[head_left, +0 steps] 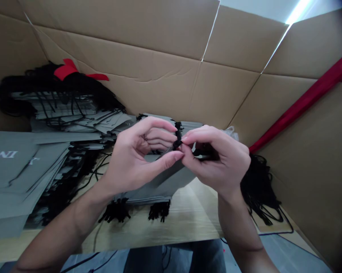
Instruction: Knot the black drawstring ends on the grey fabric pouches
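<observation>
Both hands meet in the middle of the head view at a black cord, which looks knotted or bunched there. My right hand pinches it between thumb and fingertips. Curled round from the other side, my left hand has its thumb and fingers at the same cord, the index finger lifted clear. A grey paper bag hangs under the fingers, partly hidden by them. Below lies a stack of flat grey bags with black cord ends sticking out at the front.
More grey bags are piled at left. Behind them, a bundle of black cords with a red strip rests on further bags. Loose black cords lie at right. Cardboard walls surround the wooden table; a red band slants at right.
</observation>
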`<state>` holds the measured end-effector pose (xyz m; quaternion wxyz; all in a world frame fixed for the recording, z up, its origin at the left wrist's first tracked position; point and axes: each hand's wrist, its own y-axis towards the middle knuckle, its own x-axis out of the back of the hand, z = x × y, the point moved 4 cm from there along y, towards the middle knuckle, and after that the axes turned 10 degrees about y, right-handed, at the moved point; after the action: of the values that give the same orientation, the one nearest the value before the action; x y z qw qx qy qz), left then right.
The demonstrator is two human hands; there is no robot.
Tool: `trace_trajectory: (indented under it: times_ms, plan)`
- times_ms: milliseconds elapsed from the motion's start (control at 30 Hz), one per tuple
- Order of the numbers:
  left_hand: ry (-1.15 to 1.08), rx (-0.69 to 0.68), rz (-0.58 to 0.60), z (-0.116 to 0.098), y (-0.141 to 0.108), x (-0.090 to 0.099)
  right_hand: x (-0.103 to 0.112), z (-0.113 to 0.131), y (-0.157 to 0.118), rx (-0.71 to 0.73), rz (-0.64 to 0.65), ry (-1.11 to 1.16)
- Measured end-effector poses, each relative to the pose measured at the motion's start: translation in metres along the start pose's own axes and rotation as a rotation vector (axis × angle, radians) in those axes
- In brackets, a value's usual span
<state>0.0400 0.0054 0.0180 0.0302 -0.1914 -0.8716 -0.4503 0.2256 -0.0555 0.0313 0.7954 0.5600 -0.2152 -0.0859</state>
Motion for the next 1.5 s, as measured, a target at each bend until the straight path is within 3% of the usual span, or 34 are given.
trace_trajectory:
  times_ms: [167,267,467,600,800,1333,1500]
  plan:
    - [0.133,0.041,-0.124,-0.0067,-0.0041,-0.0026,-0.0040,0.0002,0.0005,0.098,0.026,-0.048]
    - [0.175,-0.014,-0.208,-0.0077,-0.0066,-0.0007,-0.0036,0.0018,0.0014,0.133,0.022,-0.015]
    - [0.234,-0.029,-0.170,-0.0037,-0.0067,-0.0004,0.0022,-0.0054,0.0015,-0.280,0.004,0.164]
    - [0.301,-0.058,-0.181,-0.0017,-0.0087,0.0002,0.0028,-0.0052,0.0022,-0.364,0.057,0.185]
    - [0.358,-0.138,-0.134,-0.0028,-0.0098,-0.0018,0.0015,-0.0045,0.0035,-0.356,0.028,0.114]
    - [0.259,-0.083,-0.099,-0.0034,-0.0043,-0.0014,0.0019,-0.0074,0.0028,-0.413,-0.008,0.192]
    - [0.183,-0.024,-0.118,-0.0039,-0.0023,-0.0002,0.0054,-0.0009,0.0027,-0.171,0.104,0.088]
